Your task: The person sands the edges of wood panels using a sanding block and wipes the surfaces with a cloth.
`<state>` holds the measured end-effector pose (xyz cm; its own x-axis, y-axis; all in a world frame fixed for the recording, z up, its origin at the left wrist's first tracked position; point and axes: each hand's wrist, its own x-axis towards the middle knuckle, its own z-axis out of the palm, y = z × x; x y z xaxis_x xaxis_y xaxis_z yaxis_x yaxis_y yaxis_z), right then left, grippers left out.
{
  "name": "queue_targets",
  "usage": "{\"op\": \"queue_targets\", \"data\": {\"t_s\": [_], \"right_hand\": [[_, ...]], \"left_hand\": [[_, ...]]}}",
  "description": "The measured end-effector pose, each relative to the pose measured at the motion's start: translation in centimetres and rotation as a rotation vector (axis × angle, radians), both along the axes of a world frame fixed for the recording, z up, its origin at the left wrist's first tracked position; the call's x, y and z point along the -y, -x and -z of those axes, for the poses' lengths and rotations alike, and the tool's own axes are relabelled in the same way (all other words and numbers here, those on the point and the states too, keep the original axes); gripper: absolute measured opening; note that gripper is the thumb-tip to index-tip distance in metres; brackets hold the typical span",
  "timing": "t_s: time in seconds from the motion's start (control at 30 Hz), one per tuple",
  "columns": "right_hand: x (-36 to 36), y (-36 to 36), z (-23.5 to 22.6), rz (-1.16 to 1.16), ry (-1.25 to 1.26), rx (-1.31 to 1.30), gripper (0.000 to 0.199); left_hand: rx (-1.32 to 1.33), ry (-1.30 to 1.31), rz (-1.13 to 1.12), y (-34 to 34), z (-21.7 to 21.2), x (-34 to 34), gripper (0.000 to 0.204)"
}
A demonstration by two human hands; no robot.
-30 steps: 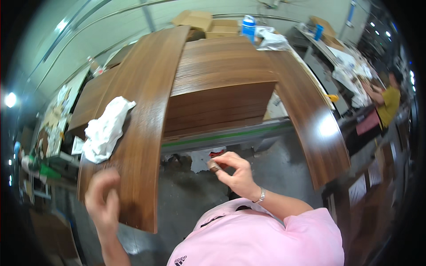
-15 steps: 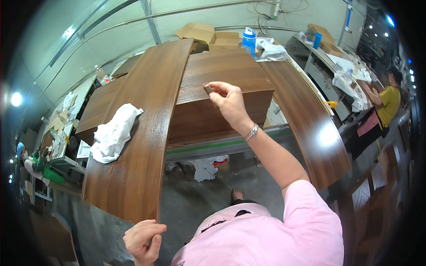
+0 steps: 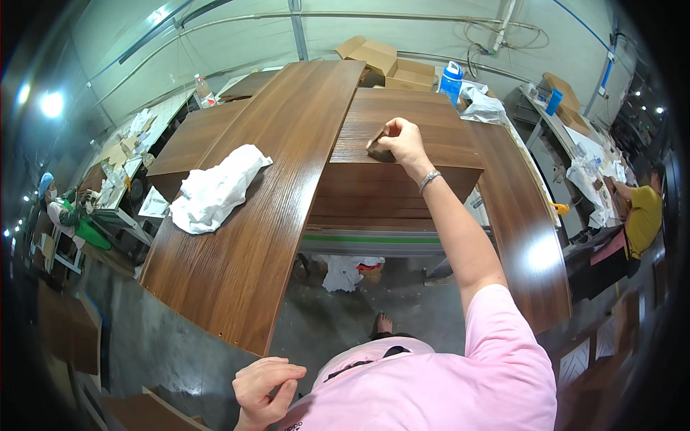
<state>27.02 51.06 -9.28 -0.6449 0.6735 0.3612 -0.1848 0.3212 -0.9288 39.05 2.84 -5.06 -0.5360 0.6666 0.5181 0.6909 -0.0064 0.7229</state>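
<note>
Your right hand [image 3: 402, 140] closed around a small dark block [image 3: 379, 151] pressed on the middle wood-grain panel [image 3: 402, 115], your left hand [image 3: 266, 388] loosely curled and empty by your waist, white rag [image 3: 215, 188] on the long left panel [image 3: 273, 208], grey concrete floor [image 3: 180, 345] below, cardboard boxes [image 3: 381, 61] behind.

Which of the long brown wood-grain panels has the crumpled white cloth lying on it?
The left long brown wood-grain panel carries the crumpled white cloth; the right long panel lies bare, showing only a light glare.

You see tan cardboard boxes [image 3: 388, 61] with flaps open at the table's far edge, another brown box [image 3: 563, 90] on the right bench, and flattened cardboard [image 3: 115, 152] far left.
</note>
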Motion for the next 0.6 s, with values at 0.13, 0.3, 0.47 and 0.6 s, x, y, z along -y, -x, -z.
{"op": "queue_targets", "data": {"t_s": [0.13, 0.3, 0.47, 0.6], "right_hand": [[-1.6, -0.5, 1.0, 0.174, -0.303, 0.432, 0.031], [0.0, -4.3, 1.2, 0.423, -0.55, 0.345, 0.045], [3.0, -14.6, 3.6, 0.557, -0.552, -0.005, 0.023], [4.6, -31.0, 10.5, 0.874, -0.453, 0.212, 0.02]], "left_hand": [[-0.012, -0.032, 0.037, -0.5, -0.1, -0.5, 0.005], [0.047, 0.011, 0.161, -1.1, 0.6, -2.0, 0.003], [0.164, 0.101, 0.342, -0.5, 2.8, -2.5, 0.006], [0.508, 0.306, 0.396, 0.1, 5.4, -4.1, 0.011]]}}
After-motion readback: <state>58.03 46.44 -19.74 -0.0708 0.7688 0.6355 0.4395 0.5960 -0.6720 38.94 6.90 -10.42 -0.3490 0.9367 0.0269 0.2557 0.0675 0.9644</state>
